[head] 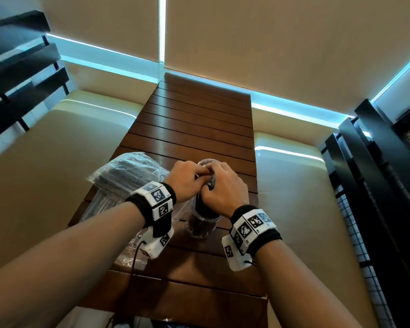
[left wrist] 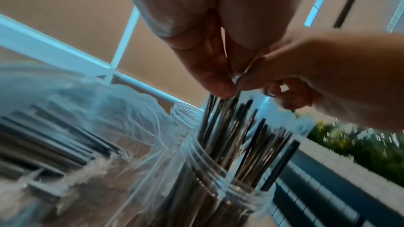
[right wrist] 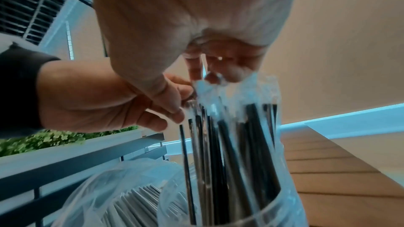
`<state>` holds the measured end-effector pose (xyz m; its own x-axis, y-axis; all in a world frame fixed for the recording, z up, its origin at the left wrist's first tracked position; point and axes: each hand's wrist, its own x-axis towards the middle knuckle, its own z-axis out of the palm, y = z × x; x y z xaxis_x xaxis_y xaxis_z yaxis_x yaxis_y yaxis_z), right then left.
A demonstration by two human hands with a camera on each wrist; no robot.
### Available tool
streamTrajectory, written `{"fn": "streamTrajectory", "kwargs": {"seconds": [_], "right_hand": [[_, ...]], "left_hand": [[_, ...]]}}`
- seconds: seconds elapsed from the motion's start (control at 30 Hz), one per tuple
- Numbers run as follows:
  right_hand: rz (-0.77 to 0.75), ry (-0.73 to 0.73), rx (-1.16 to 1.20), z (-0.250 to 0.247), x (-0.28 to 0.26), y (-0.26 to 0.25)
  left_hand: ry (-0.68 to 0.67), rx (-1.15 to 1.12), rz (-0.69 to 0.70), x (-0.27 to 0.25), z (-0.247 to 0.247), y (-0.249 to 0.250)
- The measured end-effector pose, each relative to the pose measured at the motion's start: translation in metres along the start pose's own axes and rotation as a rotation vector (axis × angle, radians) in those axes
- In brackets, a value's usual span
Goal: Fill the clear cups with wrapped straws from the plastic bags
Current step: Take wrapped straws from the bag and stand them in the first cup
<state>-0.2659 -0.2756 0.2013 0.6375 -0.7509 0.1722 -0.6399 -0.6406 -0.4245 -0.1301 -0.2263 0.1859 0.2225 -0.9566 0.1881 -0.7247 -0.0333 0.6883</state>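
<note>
A clear cup (head: 203, 220) stands on the slatted wooden table (head: 199, 119), packed with black wrapped straws (left wrist: 231, 127). Both hands meet right above it. My left hand (head: 202, 172) pinches the wrapper tops of a few straws (left wrist: 220, 91) with thumb and fingertips. My right hand (head: 211, 183) curls over the clear wrapper ends (right wrist: 220, 82) from the other side and grips them. A second clear cup (left wrist: 186, 115) stands just behind and looks empty. A plastic bag (head: 126, 181) full of wrapped straws lies to the left of the cups.
Cream cushioned benches (head: 57, 162) run along both sides of the narrow table. Black railings (head: 376, 185) stand at the right and the far left. The bag's loose plastic (left wrist: 131, 144) lies against the filled cup. Bare table stretches beyond the cups.
</note>
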Motion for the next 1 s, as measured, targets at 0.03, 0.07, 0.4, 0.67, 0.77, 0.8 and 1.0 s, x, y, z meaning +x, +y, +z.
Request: {"fn": "streamTrajectory", "kwargs": {"seconds": [0.03,0.07,0.4,0.67,0.77,0.8,1.0], "right_hand": [[-0.029,0.064,-0.087,-0.002,-0.002,-0.001],[-0.045,0.152,-0.144,-0.003,-0.003,0.0],[-0.127,-0.02,-0.278,0.039,-0.003,0.01],[-0.123,0.048,-0.31,0.033,0.004,0.002],[-0.319,0.181,-0.275,0.026,0.005,-0.021],[-0.405,0.109,-0.27,0.025,0.006,-0.031],[-0.353,-0.502,-0.368,0.061,0.02,-0.07]], "left_hand": [[0.034,-0.025,-0.022,-0.001,-0.003,0.0],[0.092,-0.041,-0.042,-0.002,-0.008,0.0],[-0.271,0.258,-0.286,-0.019,-0.01,-0.025],[-0.16,0.518,-0.263,-0.022,-0.034,-0.034],[-0.345,0.722,-0.293,-0.029,-0.043,-0.047],[-0.345,0.714,-0.322,-0.031,-0.044,-0.049],[-0.142,0.391,-0.359,-0.03,-0.058,-0.058]]}}
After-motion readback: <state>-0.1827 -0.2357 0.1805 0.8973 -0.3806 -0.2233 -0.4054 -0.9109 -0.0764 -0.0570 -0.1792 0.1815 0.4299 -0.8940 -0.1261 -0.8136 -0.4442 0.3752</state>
